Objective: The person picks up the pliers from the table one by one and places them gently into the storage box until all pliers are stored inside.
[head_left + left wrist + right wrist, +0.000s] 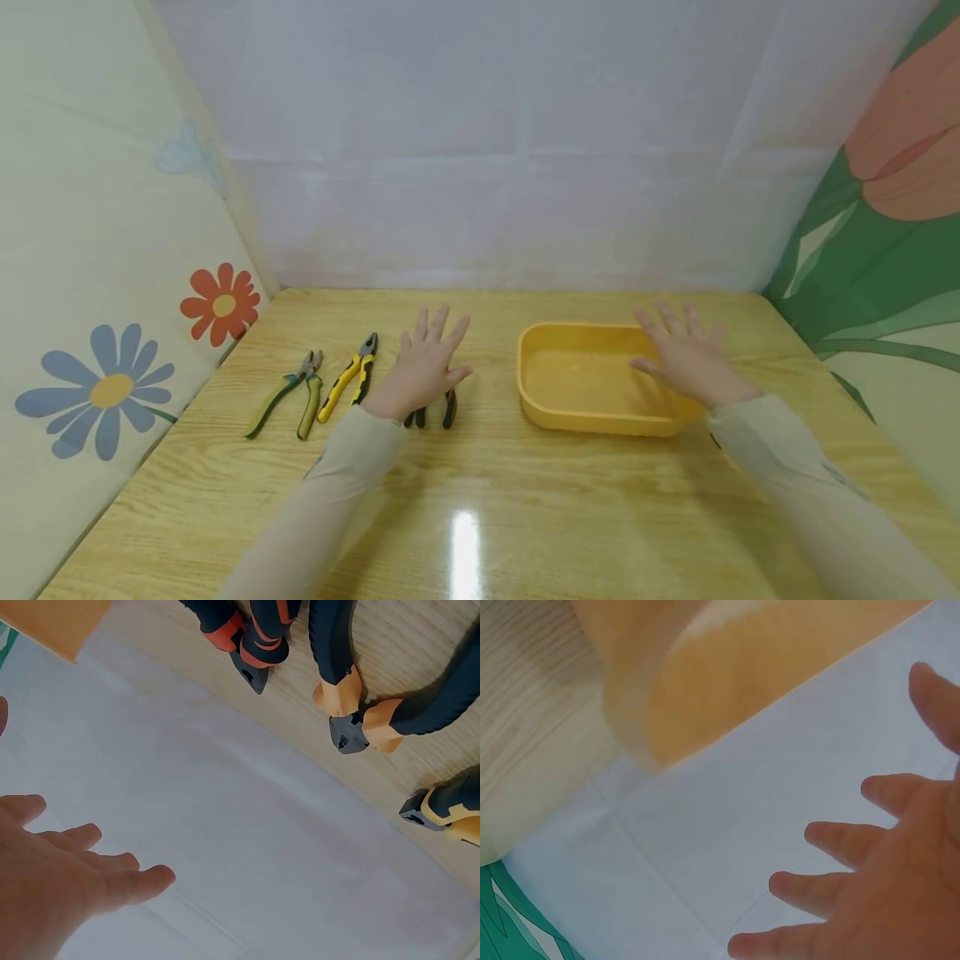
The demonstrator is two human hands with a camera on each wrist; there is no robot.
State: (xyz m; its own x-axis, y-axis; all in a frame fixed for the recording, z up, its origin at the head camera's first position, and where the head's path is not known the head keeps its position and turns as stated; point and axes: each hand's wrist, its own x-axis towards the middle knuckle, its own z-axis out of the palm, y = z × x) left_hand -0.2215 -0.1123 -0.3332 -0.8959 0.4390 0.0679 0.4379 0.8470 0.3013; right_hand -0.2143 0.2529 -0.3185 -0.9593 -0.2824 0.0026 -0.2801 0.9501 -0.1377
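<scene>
Both hands hover over the table with fingers spread and nothing held. My left hand (423, 367) overlaps a pair of dark-handled pliers (450, 408) in the head view, hiding their upper part. To its left lie yellow-and-black pliers (341, 388), and farther left, green-handled pliers (312, 407) with parted handles. In the left wrist view, pliers with black-and-red grips (268, 630) and others with black-and-orange grips (330, 645) show beyond the fingers. My right hand (693, 362) is over the right end of a yellow plastic tray (592, 422), covering part of its rim.
The wooden table (562, 517) reaches back to a white cloth backdrop (480, 167). Flower-printed cloths flank it on the left (75, 250) and right (900, 275). A small dark tip (715, 441) peeks out beside the right sleeve.
</scene>
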